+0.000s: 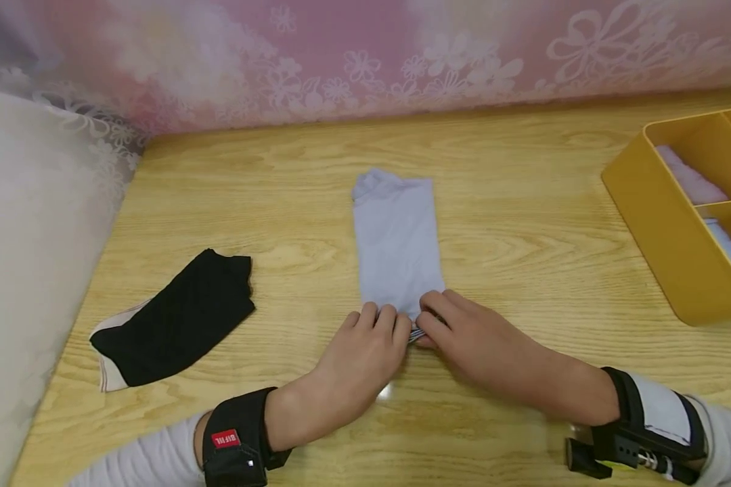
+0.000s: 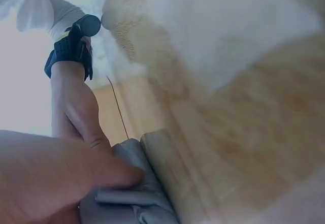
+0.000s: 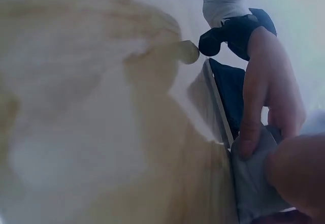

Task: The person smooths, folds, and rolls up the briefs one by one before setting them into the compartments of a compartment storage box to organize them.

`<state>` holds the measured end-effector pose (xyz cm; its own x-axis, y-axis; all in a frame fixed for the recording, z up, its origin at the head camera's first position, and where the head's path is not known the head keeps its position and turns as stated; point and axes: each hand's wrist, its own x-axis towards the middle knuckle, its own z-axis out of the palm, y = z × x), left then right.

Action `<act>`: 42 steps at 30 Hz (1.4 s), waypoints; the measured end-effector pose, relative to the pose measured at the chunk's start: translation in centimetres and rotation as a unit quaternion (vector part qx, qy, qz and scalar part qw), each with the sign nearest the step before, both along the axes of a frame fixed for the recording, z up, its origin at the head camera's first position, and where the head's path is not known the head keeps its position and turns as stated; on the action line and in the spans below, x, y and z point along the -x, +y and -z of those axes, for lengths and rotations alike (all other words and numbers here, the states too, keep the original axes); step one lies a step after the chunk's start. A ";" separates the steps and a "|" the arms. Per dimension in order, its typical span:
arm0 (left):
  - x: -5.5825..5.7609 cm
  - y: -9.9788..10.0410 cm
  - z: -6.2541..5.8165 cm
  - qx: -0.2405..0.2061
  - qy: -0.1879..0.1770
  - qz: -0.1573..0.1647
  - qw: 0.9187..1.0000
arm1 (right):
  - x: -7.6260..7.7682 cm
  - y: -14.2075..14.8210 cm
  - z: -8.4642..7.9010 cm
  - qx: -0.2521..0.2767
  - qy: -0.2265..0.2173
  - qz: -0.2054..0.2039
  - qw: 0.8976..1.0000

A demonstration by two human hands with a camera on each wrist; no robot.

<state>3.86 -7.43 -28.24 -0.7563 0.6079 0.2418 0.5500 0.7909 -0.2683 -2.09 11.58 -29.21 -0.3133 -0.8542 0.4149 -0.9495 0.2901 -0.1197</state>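
Note:
A pale grey-blue folded cloth garment [image 1: 397,237] lies lengthwise on the wooden table, its far end slightly bunched. At its near end, my left hand [image 1: 365,352] and right hand [image 1: 469,331] grip the fabric side by side, fingers curled over the edge. Between the hands shows a small dark-and-white striped bit of the cloth. In the left wrist view, the thumb presses on a rolled layer of the grey cloth [image 2: 132,198]. The right wrist view also has the thumbs on the grey cloth [image 3: 254,178]. Its exact kind cannot be told.
On the left lies a black folded garment [image 1: 176,325] with pale pinkish edges. A yellow divided box [image 1: 646,223] stands at the right, with folded pink and light blue cloths in its compartments. Floral fabric [image 1: 365,61] hangs along the table's back edge, white fabric at the left.

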 end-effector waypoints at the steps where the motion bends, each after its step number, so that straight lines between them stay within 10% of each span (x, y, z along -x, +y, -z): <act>1: 0.1 0.0 0.1 -0.001 0.017 0.008 1.000 | 0.0 0.0 -0.1 0.008 -0.003 0.006 1.000; 10: 2.2 -0.9 0.5 -0.094 -0.081 0.011 0.992 | 1.1 -0.9 -0.4 -0.035 -0.047 0.086 0.995; 14: 2.4 -1.0 0.4 -0.106 -0.059 -0.021 0.992 | 1.7 -1.1 -0.6 -0.025 -0.054 0.111 0.992; 22: 1.2 -1.2 -1.2 -0.037 -0.014 0.061 0.997 | 1.3 -0.2 -1.1 -0.003 0.026 0.049 0.998; 28: 2.1 -1.6 -1.3 -0.094 -0.032 0.077 0.992 | 0.4 0.3 -1.2 -0.006 0.054 0.034 0.998; 37: 5.0 -3.3 -2.1 -0.274 -0.241 0.048 0.930 | 3.1 -0.7 -2.1 -0.001 -0.044 0.065 0.997; 42: 6.9 -3.6 -2.1 -0.326 -0.284 -0.008 0.902 | 5.0 -1.2 -2.2 -0.034 -0.068 0.115 0.990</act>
<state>-3.04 -11.05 -26.14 -0.8779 0.4650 0.1145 0.4397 0.6878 0.5776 -7.07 10.37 -26.99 -0.5521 -0.7778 0.3005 -0.8337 0.5089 -0.2144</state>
